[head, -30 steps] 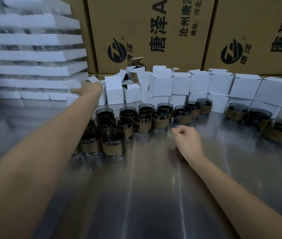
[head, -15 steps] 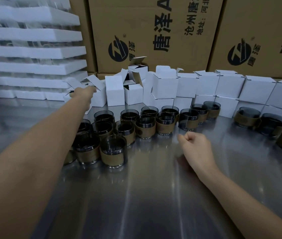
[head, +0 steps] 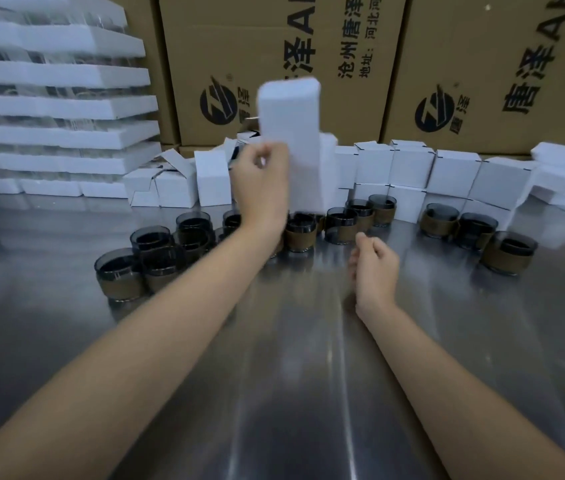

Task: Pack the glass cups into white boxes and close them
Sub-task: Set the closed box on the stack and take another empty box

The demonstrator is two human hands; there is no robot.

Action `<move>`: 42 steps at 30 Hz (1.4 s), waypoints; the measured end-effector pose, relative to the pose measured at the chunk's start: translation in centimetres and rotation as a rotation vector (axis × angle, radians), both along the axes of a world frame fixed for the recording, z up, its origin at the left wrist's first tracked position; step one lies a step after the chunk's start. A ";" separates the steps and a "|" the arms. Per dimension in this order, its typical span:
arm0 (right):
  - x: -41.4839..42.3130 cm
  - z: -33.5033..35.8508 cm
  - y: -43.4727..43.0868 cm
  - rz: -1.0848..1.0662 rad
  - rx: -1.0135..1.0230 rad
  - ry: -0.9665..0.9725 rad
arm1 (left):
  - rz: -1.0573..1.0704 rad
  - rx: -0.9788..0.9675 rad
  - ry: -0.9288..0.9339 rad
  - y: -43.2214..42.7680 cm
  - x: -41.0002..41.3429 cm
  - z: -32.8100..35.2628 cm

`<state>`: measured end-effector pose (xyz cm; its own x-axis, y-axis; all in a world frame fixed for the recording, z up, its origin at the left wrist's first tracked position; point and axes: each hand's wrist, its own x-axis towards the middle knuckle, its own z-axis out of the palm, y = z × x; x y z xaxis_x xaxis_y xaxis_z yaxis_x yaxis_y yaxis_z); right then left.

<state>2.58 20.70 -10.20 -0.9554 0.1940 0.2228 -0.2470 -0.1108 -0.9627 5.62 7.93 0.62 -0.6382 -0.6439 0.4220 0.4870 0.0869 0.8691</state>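
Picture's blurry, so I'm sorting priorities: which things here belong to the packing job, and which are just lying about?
Job: white box in the left hand; glass cups on the table; white boxes along the back.
Lying about: stacked foam trays; brown cartons.

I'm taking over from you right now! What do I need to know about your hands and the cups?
Left hand: grips a blurred white box, raised above the glass cups.
Right hand: fingers curled, holds nothing, above the metal table.
Many glass cups stand unboxed on the table.
Other boxes: stacked along the back, several closed, some at the left with flaps open.
Done: box in hand.
Left to do: put a cup in the held box, close it, repeat.
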 end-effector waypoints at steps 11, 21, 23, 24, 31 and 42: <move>0.1 0.4 7.2 0.061 0.209 0.106 | -0.532 0.186 -0.327 4.0 -0.1 -7.6; 0.6 -0.2 6.0 0.219 0.434 0.173 | -0.631 0.162 -0.260 4.0 0.6 -9.5; 1.1 0.1 5.4 0.167 0.474 0.221 | -0.495 0.118 -0.297 4.3 1.0 -9.5; 1.4 0.2 5.2 0.155 0.503 0.241 | -0.453 0.089 -0.303 4.4 1.1 -9.7; 3.0 1.0 4.8 -0.017 0.656 0.169 | -0.431 0.024 -0.231 4.1 0.8 -10.7; 2.5 1.6 5.6 -0.054 0.404 0.227 | -0.374 -0.122 -0.221 4.6 0.9 -10.5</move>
<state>5.12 26.31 -8.57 -0.8647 0.0965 0.4929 -0.4516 0.2802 -0.8471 6.48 12.58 -9.91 -0.9010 -0.3058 0.3076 0.3080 0.0483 0.9502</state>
